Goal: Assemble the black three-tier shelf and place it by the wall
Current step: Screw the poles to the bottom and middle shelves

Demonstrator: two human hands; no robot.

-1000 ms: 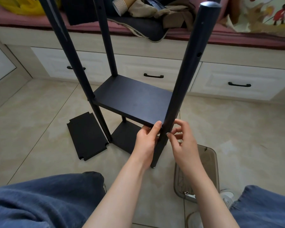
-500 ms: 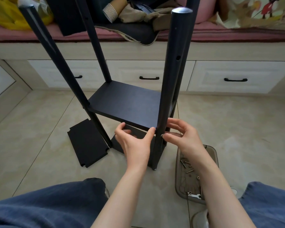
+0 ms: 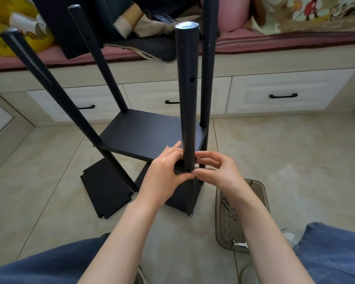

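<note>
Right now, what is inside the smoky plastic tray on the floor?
A few loose screws and a small wrench at its near end. The right forearm crosses the tray, so whatever lies beneath it cannot be seen.

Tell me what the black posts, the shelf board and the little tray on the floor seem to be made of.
The posts look like painted metal tube: smooth satin black, with sheen streaks and drilled holes, though that is unconfirmed. The shelf board is probably laminated wood composite, with a matte, finely textured black face. The tray is translucent smoky plastic, and the floor shows through it.
</note>
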